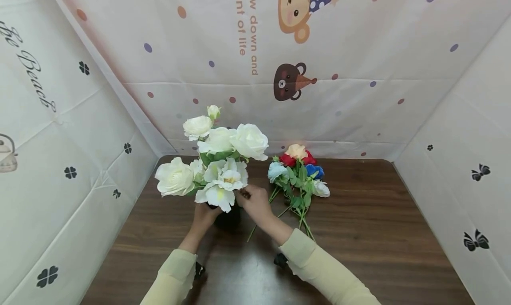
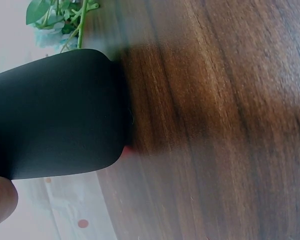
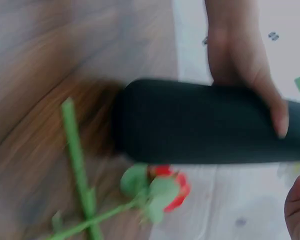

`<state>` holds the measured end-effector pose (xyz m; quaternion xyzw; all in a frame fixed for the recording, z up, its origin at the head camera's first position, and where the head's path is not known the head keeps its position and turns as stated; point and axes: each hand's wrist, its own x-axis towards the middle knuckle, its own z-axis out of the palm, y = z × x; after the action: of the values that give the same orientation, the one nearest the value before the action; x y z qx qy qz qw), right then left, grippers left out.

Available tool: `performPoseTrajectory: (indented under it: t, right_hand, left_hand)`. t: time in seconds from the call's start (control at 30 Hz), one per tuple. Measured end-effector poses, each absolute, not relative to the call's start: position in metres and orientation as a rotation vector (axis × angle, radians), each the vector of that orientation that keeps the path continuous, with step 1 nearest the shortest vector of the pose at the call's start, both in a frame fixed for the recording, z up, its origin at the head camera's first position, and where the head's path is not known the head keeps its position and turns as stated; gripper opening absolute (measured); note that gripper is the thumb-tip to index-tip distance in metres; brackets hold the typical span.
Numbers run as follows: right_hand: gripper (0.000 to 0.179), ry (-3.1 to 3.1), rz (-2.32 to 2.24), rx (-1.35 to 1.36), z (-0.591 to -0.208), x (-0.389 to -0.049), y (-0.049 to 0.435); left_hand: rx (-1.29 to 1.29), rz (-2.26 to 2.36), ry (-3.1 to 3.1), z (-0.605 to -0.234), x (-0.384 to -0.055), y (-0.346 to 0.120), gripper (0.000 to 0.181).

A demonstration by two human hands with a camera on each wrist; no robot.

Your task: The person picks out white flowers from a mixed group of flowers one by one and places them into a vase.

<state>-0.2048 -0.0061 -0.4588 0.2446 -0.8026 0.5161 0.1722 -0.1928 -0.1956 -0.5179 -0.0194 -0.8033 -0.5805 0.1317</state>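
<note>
In the head view a cluster of white artificial flowers [image 1: 217,180] stands in a dark vase [image 1: 227,218], mostly hidden beneath the blooms. My left hand [image 1: 204,217] grips the vase near its top; the right wrist view shows the left thumb [image 3: 277,117] lying across the smooth black side. At the right of the vase mouth, my right hand [image 1: 257,203] is bent in close to the lowest white bloom. Petals hide its fingertips, so what they hold is unclear. Only a few curled right fingers [image 3: 296,200] enter the right wrist view.
Right of the vase lies a bunch of loose artificial flowers [image 1: 297,176] in red, peach, blue and white, their green stems [image 1: 303,218] pointing toward me. They rest on a brown wood-grain table [image 1: 359,234]. Printed white cloth [image 1: 339,114] rises behind and along both sides.
</note>
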Motion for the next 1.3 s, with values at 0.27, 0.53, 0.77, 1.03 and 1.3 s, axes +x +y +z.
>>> performPoseTrajectory:
  t: [0.27,0.53,0.77,1.03,1.3]
  right_hand:
    - [0.014,-2.283,1.327,0.460,-0.480,-0.229,0.073]
    - [0.026,-2.597,1.351,-0.123,-0.514,-0.247,0.177]
    - [0.037,-2.811,1.928,-0.363,-0.540,-0.255,0.208]
    - [0.042,-2.632,2.118,-0.645,-0.552,-0.277,0.186]
    - [0.011,-2.598,2.049,-0.775,-0.559,-0.291,0.175]
  left_hand:
    - [-0.024,-1.655,-2.349,-0.518,-0.192,-0.195,0.064]
    - [-0.020,-1.692,-2.326,-0.521,-0.190,-0.193,0.064]
    - [-0.015,-1.686,-2.322,-0.519,-0.192,-0.194,0.059]
    - [-0.018,-1.662,-2.347,-0.519,-0.195,-0.195,0.059]
    - [0.001,-1.658,-2.348,-0.518,-0.193,-0.195,0.059]
